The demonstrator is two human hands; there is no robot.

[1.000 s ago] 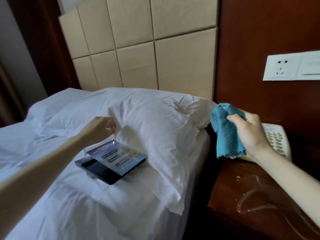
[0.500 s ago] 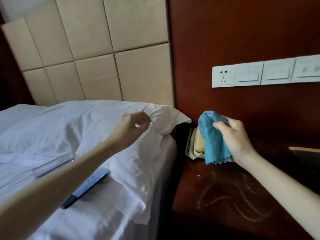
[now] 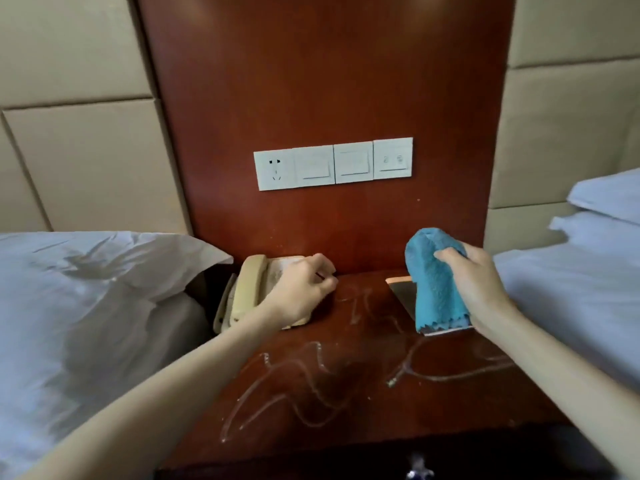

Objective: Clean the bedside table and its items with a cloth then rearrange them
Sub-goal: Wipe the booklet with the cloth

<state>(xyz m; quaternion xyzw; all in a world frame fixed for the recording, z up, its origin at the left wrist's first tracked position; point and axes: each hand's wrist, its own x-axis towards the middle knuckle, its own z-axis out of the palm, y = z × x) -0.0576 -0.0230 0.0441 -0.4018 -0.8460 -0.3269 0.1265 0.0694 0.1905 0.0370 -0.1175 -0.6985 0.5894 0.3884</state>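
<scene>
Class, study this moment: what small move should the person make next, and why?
Probably lift the phone with the left hand, which lies curled over it. The right hand holds the cloth bunched above the smeared table, so raising the phone would let the cloth wipe it and the wood beneath.
</scene>
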